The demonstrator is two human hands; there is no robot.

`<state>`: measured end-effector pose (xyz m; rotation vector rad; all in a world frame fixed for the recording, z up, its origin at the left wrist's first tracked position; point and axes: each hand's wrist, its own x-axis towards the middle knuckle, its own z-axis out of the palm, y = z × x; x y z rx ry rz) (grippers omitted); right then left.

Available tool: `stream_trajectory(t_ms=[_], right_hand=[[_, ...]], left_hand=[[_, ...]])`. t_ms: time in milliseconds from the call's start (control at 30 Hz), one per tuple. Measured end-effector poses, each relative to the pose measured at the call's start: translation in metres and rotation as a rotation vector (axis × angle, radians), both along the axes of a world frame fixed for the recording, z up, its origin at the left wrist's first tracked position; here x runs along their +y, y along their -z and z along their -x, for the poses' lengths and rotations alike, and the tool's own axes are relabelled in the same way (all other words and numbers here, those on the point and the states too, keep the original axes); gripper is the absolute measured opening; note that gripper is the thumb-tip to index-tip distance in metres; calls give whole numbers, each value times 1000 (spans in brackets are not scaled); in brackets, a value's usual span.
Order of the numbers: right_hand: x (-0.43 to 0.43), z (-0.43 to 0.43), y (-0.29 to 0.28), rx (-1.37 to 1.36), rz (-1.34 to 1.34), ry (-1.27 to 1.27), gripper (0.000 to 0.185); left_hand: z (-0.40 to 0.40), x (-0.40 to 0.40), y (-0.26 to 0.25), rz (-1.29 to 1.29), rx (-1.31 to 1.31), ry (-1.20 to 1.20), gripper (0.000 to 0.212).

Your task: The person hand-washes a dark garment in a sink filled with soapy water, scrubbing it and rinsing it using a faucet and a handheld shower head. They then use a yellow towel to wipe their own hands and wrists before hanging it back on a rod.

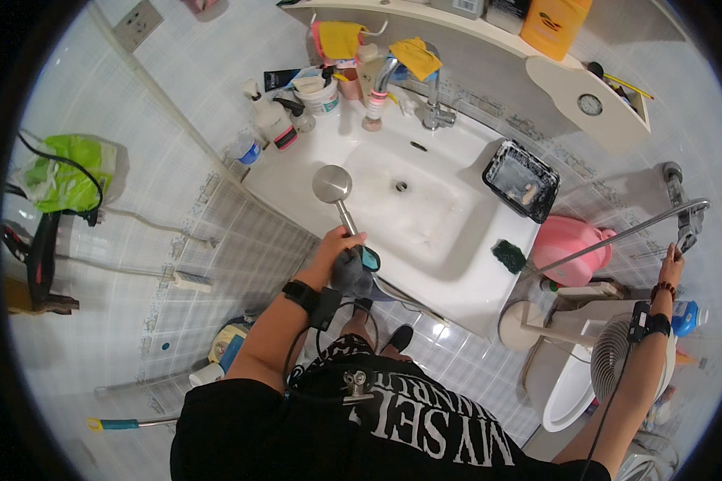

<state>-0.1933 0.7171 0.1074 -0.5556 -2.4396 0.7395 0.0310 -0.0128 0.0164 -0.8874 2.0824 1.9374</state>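
In my left hand is the handle of a round metal shower head, held over the left front edge of the white washbasin. A teal and dark item lies just under that hand; what it is, I cannot tell. Far to the right, my right hand grips the lever of a wall-mounted shower mixer. From the mixer a metal shower hose arcs down behind the basin's right side. The basin's drain shows, with whitish residue around it.
A black plastic tray with white residue and a dark green scouring pad sit on the basin's right rim. Bottles, including a white spray bottle, crowd the back left corner. A pink basin, fan and toilet stand right.
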Motion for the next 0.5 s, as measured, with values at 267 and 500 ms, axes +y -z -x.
stream_trajectory(t_ms=[267,500], right_hand=[[47,14,9,-51,-76,82,55],[64,17,15,19,-170,140,54]], left_hand=[[5,-39,4,-115,155,-87,26],[-1,-64,1,-19,240,-183,31]])
